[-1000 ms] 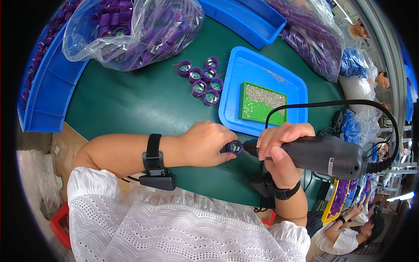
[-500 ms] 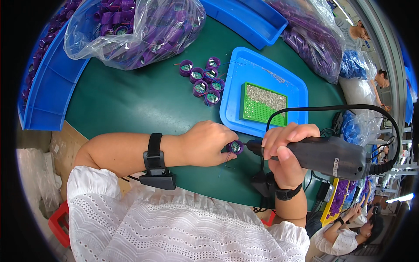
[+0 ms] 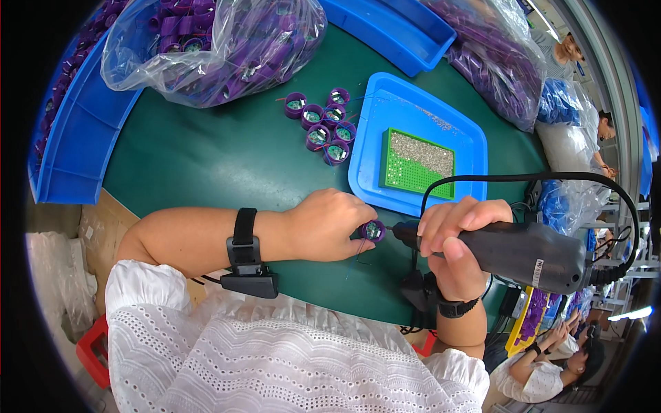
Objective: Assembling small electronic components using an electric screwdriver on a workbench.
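Note:
Between the thumb and fingers of my left hand (image 3: 332,226) is a small round purple housing (image 3: 372,231) with a circuit board inside. Thin wires hang below it. My right hand (image 3: 458,241) is wrapped round a black corded electric screwdriver (image 3: 523,253), lying almost level. Its tip (image 3: 391,228) points left at the housing, with a small gap visible between them. Beyond my hands, a green perforated screw plate (image 3: 416,165), partly covered with small silvery screws, lies in a shallow blue tray (image 3: 365,148). Left of that tray stand several similar purple housings (image 3: 318,136) with boards and wires.
A clear plastic bag (image 3: 227,55) of purple housings sits at the far left, beside a long blue bin (image 3: 82,138). Another blue bin (image 3: 392,31) and a filled bag (image 3: 492,65) stand farther back. The screwdriver's black cord (image 3: 551,177) loops above my right hand. Other people sit at right.
My right hand and the screwdriver have shifted slightly right, drawing the tip a little back from the housing. My left hand keeps its hold almost in place.

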Available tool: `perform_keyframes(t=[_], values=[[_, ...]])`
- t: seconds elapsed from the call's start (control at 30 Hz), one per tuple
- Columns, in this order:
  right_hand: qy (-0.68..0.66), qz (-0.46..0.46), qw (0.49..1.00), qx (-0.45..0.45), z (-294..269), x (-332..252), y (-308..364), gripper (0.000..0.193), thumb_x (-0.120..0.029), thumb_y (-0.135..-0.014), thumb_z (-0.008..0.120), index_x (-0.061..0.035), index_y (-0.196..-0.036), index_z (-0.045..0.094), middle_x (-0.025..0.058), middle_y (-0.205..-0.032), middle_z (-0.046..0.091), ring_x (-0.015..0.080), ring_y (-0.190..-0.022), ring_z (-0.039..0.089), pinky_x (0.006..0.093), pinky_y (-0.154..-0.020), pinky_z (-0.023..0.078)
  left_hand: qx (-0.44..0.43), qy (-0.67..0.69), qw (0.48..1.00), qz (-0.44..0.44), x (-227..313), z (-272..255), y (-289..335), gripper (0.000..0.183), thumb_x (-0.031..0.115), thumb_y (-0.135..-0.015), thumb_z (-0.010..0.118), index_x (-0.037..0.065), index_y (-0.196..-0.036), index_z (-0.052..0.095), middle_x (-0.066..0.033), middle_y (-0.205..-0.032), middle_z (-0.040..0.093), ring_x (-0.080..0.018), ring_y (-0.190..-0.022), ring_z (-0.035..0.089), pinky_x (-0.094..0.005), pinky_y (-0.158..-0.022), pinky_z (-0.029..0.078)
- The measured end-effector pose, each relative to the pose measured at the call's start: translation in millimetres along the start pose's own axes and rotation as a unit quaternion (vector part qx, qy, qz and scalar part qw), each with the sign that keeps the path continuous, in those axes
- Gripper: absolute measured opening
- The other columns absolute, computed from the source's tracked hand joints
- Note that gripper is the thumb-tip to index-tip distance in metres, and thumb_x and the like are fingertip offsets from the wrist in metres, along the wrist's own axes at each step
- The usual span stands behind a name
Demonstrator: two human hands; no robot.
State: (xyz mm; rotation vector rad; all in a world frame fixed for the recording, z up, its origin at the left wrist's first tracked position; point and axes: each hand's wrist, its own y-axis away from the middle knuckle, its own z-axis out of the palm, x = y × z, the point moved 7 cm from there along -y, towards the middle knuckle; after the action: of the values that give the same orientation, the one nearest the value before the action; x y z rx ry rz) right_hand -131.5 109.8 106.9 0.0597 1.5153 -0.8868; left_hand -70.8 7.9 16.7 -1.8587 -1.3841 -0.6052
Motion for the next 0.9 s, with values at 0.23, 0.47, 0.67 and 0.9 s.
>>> perform_keyframes(t=[0.23,0.47,0.67,0.9], values=[[-0.011,0.003,1.000,0.007,0.4,6.3,2.5,0.030,0.001,-0.078,0.063,-0.0084,-0.098,0.042,0.0039,-0.067,0.053,0.0157,-0.055,0.054,0.0329,-0.061,0.046,-0.003,0.006,1.000,-0.005,0.1,0.2,-0.7,0.035,0.026,-0.069,0.074,0.001,-0.093,0.066,-0.0113,-0.068,0.062,-0.0267,-0.057,0.061,-0.0377,-0.052,0.047],[-0.020,-0.007,1.000,-0.003,-0.2,6.6,4.7,0.030,0.001,-0.079,0.063,-0.0089,-0.098,0.043,0.0034,-0.066,0.053,0.0158,-0.055,0.055,0.0333,-0.062,0.046,-0.005,0.007,1.000,-0.006,0.0,0.4,-0.5,0.034,0.025,-0.068,0.074,0.001,-0.092,0.066,-0.0112,-0.066,0.061,-0.0268,-0.056,0.061,-0.0375,-0.051,0.047],[-0.017,0.003,1.000,-0.004,-0.2,6.6,5.9,0.030,0.000,-0.079,0.063,-0.0094,-0.098,0.043,0.0033,-0.066,0.053,0.0161,-0.055,0.055,0.0336,-0.062,0.046,0.001,0.006,1.000,-0.003,-0.7,0.4,-0.6,0.034,0.025,-0.068,0.075,0.001,-0.091,0.066,-0.0106,-0.063,0.060,-0.0270,-0.055,0.060,-0.0375,-0.049,0.046],[-0.004,0.006,1.000,-0.011,-0.7,0.6,6.8,0.029,0.001,-0.078,0.064,-0.0089,-0.097,0.044,0.0039,-0.066,0.054,0.0162,-0.056,0.055,0.0336,-0.062,0.046,0.001,0.001,1.000,-0.005,0.4,-0.1,-1.5,0.034,0.025,-0.068,0.075,0.001,-0.090,0.066,-0.0097,-0.063,0.060,-0.0263,-0.054,0.060,-0.0373,-0.049,0.046]])
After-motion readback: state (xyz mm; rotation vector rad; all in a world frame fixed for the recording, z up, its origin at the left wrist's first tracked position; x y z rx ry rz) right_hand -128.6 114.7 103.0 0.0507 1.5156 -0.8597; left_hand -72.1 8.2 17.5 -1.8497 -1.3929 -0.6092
